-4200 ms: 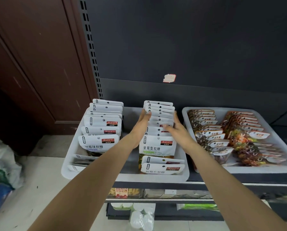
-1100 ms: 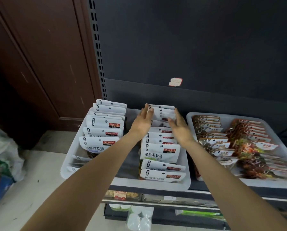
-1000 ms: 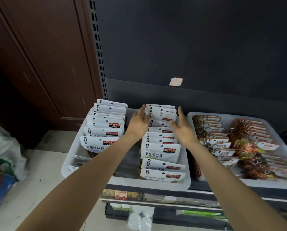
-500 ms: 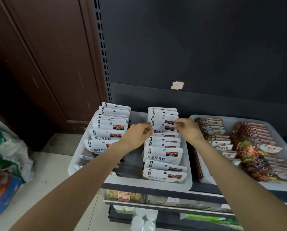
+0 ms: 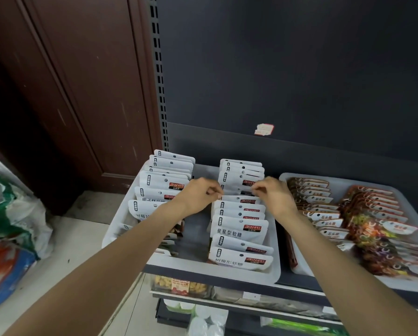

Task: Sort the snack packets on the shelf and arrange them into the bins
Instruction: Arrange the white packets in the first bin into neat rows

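Our left hand (image 5: 199, 195) and right hand (image 5: 272, 194) each pinch a top corner of one packet (image 5: 239, 193) midway along the right row in the left bin (image 5: 274, 270). If we pull unevenly, we judge neighbouring packets may tip and spoil the row.

- Smooth white plastic bin (image 5: 274, 272), matt.
- Glossy white foil-like packets (image 5: 239, 229).
- Shiny clear-plastic packets (image 5: 370, 229) in the neighbouring bin.
- Matt dark metal back panel (image 5: 300, 69).
- Reddish-brown wood door (image 5: 81, 81), slightly scuffed.
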`<state>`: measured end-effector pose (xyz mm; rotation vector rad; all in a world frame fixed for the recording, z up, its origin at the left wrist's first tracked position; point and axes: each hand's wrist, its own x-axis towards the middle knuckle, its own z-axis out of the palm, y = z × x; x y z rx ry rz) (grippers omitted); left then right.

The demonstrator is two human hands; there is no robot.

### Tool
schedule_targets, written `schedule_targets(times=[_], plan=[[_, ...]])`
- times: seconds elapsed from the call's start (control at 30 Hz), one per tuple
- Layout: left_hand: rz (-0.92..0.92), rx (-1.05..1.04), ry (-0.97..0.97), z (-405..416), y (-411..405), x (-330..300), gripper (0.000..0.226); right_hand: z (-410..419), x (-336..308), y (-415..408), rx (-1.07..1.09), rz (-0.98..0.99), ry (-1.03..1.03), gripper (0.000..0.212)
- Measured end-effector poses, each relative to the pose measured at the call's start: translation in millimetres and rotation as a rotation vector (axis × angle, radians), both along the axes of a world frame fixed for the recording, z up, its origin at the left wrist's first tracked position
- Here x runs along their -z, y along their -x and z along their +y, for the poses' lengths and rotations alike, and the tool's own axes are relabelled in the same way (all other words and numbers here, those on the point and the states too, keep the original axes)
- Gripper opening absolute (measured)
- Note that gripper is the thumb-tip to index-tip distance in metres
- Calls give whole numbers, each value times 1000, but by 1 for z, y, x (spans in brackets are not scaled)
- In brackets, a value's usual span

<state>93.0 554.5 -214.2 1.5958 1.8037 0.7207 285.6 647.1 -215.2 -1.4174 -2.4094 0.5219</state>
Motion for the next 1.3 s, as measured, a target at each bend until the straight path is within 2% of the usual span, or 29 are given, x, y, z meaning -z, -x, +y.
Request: schedule_targets(times=[0.2,0.37,0.43,0.57,0.67,0.83,0.93,1.03,1.3], plan=[[48,12,-19,5,-2,-2,19,6,-4,-2,33,95,162,22],[-53,5,-24,3,2,4,15,2,-7,-1,31,143,267,38],[-104,12,-18,1,3,5,16,-3,-8,-4,16,143,241,38],[-161,72,14,1,6,3,24,-13,-12,-6,-13,98,169,24],[-131,111,14,3,10,1,29,-17,-14,-5,-28,48,149,18],[-40,130,-1,11,9,-1,23,-18,-17,0,-5,-75,9,14],[-60,123,-33,16,10,-5,16,-21,-23,1,51,-35,-105,14],[8,120,-70,18,13,-7,14,-26,-24,0,7,-25,-216,11],[138,140,15,21,13,-5,21,-26,-23,16,53,-148,-84,21]])
